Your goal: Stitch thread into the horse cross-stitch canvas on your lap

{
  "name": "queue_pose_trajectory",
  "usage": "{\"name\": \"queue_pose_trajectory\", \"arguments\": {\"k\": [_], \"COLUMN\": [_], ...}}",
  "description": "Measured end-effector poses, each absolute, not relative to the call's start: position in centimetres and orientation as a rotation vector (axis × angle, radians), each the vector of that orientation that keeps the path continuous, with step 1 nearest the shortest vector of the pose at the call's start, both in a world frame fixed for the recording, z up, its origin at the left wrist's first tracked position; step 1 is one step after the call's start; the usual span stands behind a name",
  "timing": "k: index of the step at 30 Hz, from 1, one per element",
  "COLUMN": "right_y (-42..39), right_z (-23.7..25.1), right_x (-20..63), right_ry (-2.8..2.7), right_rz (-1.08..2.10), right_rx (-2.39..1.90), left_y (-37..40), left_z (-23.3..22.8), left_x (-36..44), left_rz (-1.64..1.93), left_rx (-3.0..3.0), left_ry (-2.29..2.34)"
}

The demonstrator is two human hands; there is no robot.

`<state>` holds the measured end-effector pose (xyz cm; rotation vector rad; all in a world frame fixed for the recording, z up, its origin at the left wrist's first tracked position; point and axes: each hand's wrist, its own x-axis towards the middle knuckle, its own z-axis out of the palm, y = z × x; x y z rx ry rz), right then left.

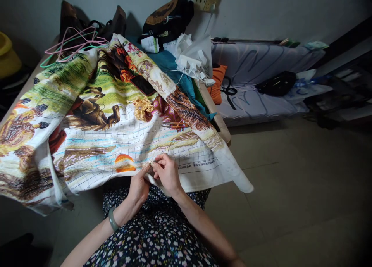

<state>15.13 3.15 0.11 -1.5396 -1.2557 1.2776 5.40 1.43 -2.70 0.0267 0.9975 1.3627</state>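
A large cross-stitch cloth (95, 143), partly stitched with coloured figures and partly bare printed grid, spreads from the table to my lap. My left hand (139, 185) is closed on its near edge, thumb uppermost. Right beside it, my right hand (167, 173) pinches a thin pale thread at the cloth; any needle in the fingers is too small to make out. On the cloth lie a yellow thread bundle (143, 108), a dark phone (143, 85) and a small orange-handled tool (178, 125), perhaps thread scissors. An orange stitched patch (124, 163) shows left of my hands.
Pink and green hangers (74, 42) rest at the table's far left. Behind the cloth are a black-and-brown bag (168, 19) and white plastic bags with cables (192, 59). A covered sofa (247, 65) with an orange cushion (217, 83) stands to the right.
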Motion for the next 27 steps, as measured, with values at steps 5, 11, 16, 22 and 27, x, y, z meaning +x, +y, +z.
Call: {"name": "queue_pose_trajectory", "arguments": {"k": [5, 11, 16, 22, 27], "right_y": [4.1, 4.9, 5.6, 5.1, 3.8], "right_z": [1.2, 2.5, 8.7, 11.2, 4.3], "right_x": [14.4, 16.7, 27.7, 32.8, 23.9], "right_ry": [-1.765, -1.537, -0.769, -0.73, -0.955], "right_rz": [0.97, 1.08, 0.985, 0.526, 1.102], "right_rx": [-1.682, -1.57, -0.777, -0.684, -1.035], "left_y": [1.4, 1.6, 1.8, 1.9, 2.0], "left_z": [-2.8, -2.8, -2.3, -2.4, -2.5], "left_x": [5.3, 5.3, 5.2, 5.1, 5.1], "left_rz": [1.398, 1.428, 1.46, 1.408, 1.407], "left_rx": [0.041, 0.043, 0.042, 0.009, 0.025], "left_ry": [0.972, 1.003, 1.032, 1.039, 1.051]}}
